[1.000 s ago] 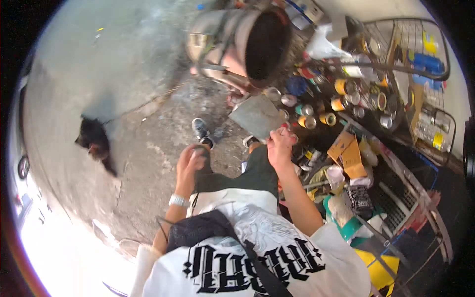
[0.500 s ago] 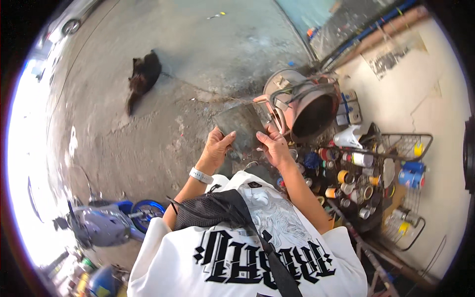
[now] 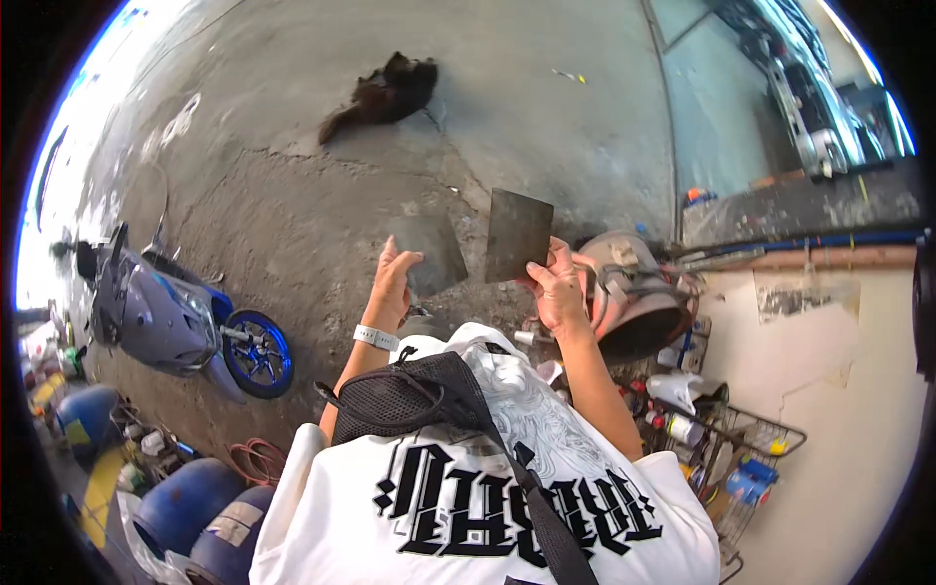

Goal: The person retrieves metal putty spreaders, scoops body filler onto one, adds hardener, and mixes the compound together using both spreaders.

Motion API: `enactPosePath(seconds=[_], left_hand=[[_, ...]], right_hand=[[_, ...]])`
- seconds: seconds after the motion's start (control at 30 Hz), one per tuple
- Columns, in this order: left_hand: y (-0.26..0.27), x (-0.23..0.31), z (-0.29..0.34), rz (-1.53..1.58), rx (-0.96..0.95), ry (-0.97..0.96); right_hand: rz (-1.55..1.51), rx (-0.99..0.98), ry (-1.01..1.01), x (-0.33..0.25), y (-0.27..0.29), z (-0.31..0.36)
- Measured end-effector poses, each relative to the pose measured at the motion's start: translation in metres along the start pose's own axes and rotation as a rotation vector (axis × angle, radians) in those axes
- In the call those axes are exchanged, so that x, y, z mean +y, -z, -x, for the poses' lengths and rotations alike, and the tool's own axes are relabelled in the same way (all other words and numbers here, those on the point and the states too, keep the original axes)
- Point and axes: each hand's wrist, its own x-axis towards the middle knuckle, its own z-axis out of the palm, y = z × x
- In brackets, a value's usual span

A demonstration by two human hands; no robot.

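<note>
My left hand pinches a thin grey rectangular sheet by its left edge, thumb on top. In my right hand is a second, darker sheet, gripped at its lower right corner and tilted up. The two sheets are apart, with a strip of concrete floor showing between them. Both are held out in front of my chest, above the floor. What the sheets are made of I cannot tell.
A rusty drum-shaped machine stands just beyond my right hand. Cans and bottles crowd a wire rack by the wall. At left are a scooter and blue barrels. A dark furry animal is on the floor ahead.
My hands have moved apart, and two separate sheets now show where one overlapped shape was seen. The view has turned to the right, bringing the scooter and animal further into the picture.
</note>
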Motion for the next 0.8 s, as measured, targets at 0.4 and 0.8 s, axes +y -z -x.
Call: enactPosePath(seconds=[0.4, 0.8], left_hand=[[0.100, 0.158, 0.020, -0.386, -0.018, 0.034], [0.209, 0.199, -0.065, 0.584, 0.021, -0.174]], right_hand=[[0.135, -0.593, -0.297, 0.099, -0.216, -0.128], [0.850, -0.966, -0.084, 0.206, -0.393, -0.263]])
